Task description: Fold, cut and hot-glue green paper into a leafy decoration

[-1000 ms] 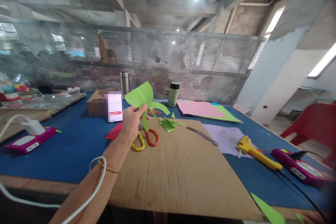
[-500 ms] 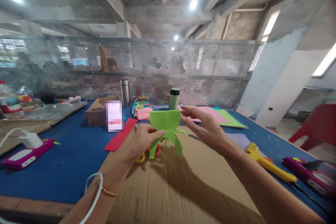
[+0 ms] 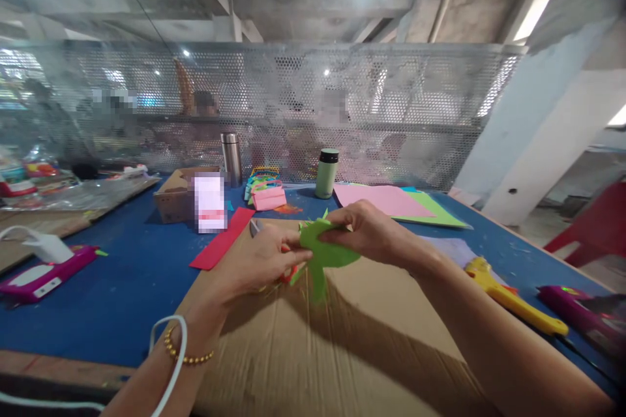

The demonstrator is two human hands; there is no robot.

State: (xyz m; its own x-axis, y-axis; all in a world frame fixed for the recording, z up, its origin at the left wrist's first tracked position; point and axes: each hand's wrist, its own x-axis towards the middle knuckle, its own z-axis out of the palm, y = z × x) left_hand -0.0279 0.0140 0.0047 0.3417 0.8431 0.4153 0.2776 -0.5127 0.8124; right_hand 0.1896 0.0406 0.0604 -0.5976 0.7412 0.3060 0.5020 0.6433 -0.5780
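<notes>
A bright green cut-out (image 3: 323, 259), paper or thin foam, is held up over the cardboard sheet (image 3: 313, 365). Its shape is curved with a narrow strip hanging down, and part of it is blurred. My left hand (image 3: 267, 257) pinches its left edge between thumb and fingers. From above right, my right hand (image 3: 374, 232) grips its upper part, fingers closed over it. Under my left hand lie what look like scissors, with an orange-red handle (image 3: 289, 273) showing and the rest mostly covered. Small green scraps sit just behind the cut-out.
A red strip (image 3: 222, 240), cardboard box (image 3: 178, 199), phone (image 3: 210, 202) and steel flask (image 3: 231, 159) stand left. Behind are small coloured paper bags (image 3: 268, 197), a green bottle (image 3: 327, 174) and pink sheets (image 3: 381, 201). A yellow glue gun (image 3: 518, 303) lies right; a purple power strip (image 3: 49, 277) left.
My right hand has moved in and taken hold of the green cut-out, which has turned and tilted from its upright, front-facing position. My left hand still holds it. The camera view has shifted slightly.
</notes>
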